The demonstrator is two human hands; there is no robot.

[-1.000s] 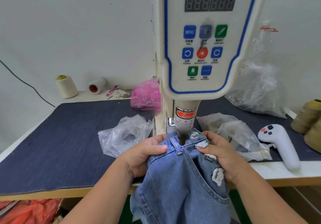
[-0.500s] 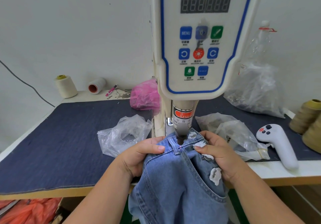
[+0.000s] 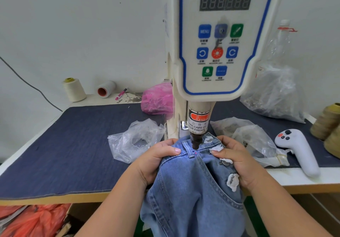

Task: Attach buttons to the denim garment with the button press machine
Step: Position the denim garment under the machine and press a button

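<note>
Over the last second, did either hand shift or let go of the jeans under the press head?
No visible change. The left hand and right hand still grip the denim garment on either side of the press head, waistband beneath it. The small shift in framing looks like head-camera motion; bags and white controller stayed put.

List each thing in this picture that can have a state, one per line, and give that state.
Cream button press machine: digit display dark, black punch just above the waistband.
Light blue denim garment: waistband bunched under the punch, hanging off the table edge.
Left hand: grips the waistband.
Right hand: grips the waistband.
Cream thread cone: upright.
White thread spool: lying on its side.
</note>
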